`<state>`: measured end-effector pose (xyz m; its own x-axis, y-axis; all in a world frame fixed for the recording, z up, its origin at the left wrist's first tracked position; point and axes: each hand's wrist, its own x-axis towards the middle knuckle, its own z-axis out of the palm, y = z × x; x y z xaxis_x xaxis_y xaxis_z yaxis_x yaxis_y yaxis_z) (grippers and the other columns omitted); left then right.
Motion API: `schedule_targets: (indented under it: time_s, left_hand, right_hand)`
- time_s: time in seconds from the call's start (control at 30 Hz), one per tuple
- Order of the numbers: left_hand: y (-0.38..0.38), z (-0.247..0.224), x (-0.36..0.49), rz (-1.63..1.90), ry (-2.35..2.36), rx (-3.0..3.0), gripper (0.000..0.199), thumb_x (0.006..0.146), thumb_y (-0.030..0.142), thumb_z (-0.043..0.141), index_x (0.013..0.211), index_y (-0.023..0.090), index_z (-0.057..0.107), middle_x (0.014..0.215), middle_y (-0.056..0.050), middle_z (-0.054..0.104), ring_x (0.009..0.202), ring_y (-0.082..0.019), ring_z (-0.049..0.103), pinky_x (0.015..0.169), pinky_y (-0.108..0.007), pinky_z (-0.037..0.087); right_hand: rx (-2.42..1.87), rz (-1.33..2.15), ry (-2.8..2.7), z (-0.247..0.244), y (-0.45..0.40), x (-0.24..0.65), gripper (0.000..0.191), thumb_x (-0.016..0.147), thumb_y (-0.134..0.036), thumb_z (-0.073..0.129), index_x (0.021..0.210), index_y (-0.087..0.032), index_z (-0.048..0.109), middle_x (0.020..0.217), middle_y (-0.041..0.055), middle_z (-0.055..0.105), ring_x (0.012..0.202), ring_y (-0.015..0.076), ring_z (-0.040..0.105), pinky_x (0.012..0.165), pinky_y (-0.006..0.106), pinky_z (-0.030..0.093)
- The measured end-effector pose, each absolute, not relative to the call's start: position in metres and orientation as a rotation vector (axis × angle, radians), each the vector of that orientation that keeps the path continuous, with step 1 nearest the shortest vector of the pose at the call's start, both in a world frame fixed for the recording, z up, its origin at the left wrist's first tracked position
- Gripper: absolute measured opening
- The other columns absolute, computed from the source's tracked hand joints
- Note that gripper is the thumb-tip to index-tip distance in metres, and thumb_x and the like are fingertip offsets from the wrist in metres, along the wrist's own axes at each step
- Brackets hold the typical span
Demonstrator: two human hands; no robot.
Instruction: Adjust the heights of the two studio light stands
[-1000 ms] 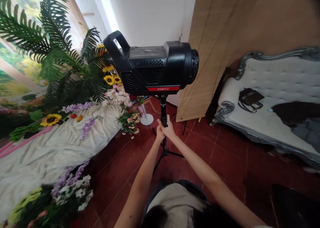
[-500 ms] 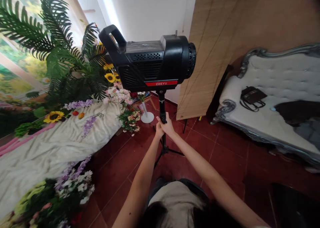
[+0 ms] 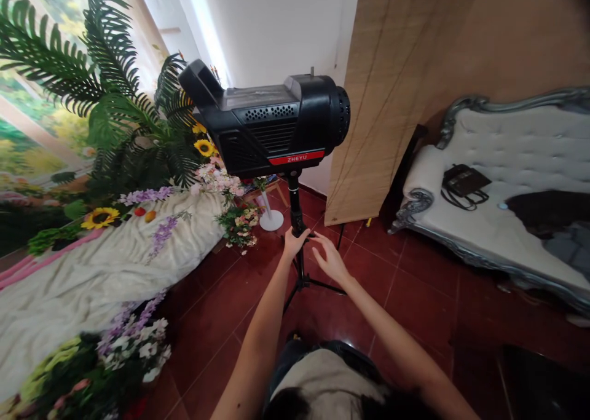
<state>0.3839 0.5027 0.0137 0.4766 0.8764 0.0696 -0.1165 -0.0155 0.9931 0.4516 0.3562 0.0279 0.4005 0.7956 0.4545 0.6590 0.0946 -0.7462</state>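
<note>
Beside the slim black stand pole: left hand on, right hand open

Above both hands, a black ZHEYU studio light with a red label is carried on that pole, its long axis lying crosswise. The pole is gripped low down by the curled left fingers; the firmness cannot be told. The right hand is held open, fingers spread, just right of the pole, with nothing grasped, so the left is nearer.

I'm on a photo studio here, no doubt about it: a studio light on its stand dead ahead at twelve, a painted garden backdrop at ten, draped cloth and sunflowers at nine, a bamboo blind at one, an ornate tufted sofa at three!
</note>
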Motion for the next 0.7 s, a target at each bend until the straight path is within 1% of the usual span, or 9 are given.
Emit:
schedule_targets:
  time_s: [0.13, 0.3, 0.4, 0.5, 0.6, 0.7]
  left_hand:
    - [0.502, 0.014, 0.383, 0.888, 0.738, 1.38, 0.033, 0.06, 0.043, 0.075, 0.066, 0.015, 0.058, 0.065, -0.004, 0.063, 0.057, -0.014, 0.058, 0.057, -0.026, 0.05]
    - [0.503, 0.01, 0.384, 0.894, 0.724, 1.398, 0.034, 0.06, 0.044, 0.074, 0.067, 0.015, 0.058, 0.066, -0.004, 0.063, 0.057, -0.013, 0.058, 0.057, -0.026, 0.05]
    - [0.504, 0.007, 0.385, 0.901, 0.727, 1.396, 0.034, 0.06, 0.044, 0.074, 0.067, 0.015, 0.058, 0.066, -0.003, 0.062, 0.058, -0.013, 0.058, 0.058, -0.026, 0.05]
    - [0.504, 0.005, 0.386, 0.895, 0.734, 1.377, 0.034, 0.06, 0.044, 0.074, 0.069, 0.015, 0.06, 0.067, -0.003, 0.063, 0.059, -0.012, 0.058, 0.059, -0.025, 0.05]
    - [0.504, 0.004, 0.386, 0.887, 0.74, 1.373, 0.034, 0.059, 0.044, 0.075, 0.068, 0.015, 0.059, 0.065, -0.002, 0.062, 0.058, -0.012, 0.057, 0.058, -0.025, 0.05]
    - [0.503, 0.003, 0.386, 0.883, 0.744, 1.367, 0.034, 0.058, 0.044, 0.076, 0.067, 0.015, 0.059, 0.064, -0.002, 0.061, 0.058, -0.013, 0.058, 0.058, -0.027, 0.051]
  right_hand:
    - [-1.595, 0.212, -1.251, 0.018, 0.367, 0.452, 0.035, 0.091, -0.032, 0.043, 0.123, -0.022, 0.052, 0.127, 0.0099, 0.055, 0.121, 0.0215, 0.049, 0.105, 0.043, 0.037]
    - [-1.591, 0.252, -1.167, 0.014, 0.374, 0.451, 0.037, 0.089, -0.034, 0.045, 0.123, -0.02, 0.051, 0.12, 0.0105, 0.059, 0.109, 0.0211, 0.056, 0.098, 0.04, 0.043]
    - [-1.584, 0.275, -1.148, 0.015, 0.375, 0.453, 0.037, 0.087, -0.031, 0.047, 0.123, -0.02, 0.05, 0.113, 0.0093, 0.062, 0.102, 0.0199, 0.06, 0.093, 0.038, 0.046]
    - [-1.564, 0.283, -1.181, 0.016, 0.375, 0.456, 0.037, 0.085, -0.027, 0.048, 0.122, -0.021, 0.049, 0.112, 0.0079, 0.063, 0.102, 0.0195, 0.06, 0.092, 0.037, 0.046]
    - [-1.603, 0.247, -1.217, 0.017, 0.376, 0.461, 0.034, 0.085, -0.025, 0.047, 0.119, -0.022, 0.052, 0.107, 0.0067, 0.065, 0.099, 0.0202, 0.061, 0.09, 0.039, 0.047]
    - [-1.673, 0.162, -1.265, 0.018, 0.378, 0.468, 0.028, 0.084, -0.028, 0.052, 0.111, -0.023, 0.057, 0.102, 0.0063, 0.065, 0.096, 0.0226, 0.06, 0.09, 0.041, 0.046]
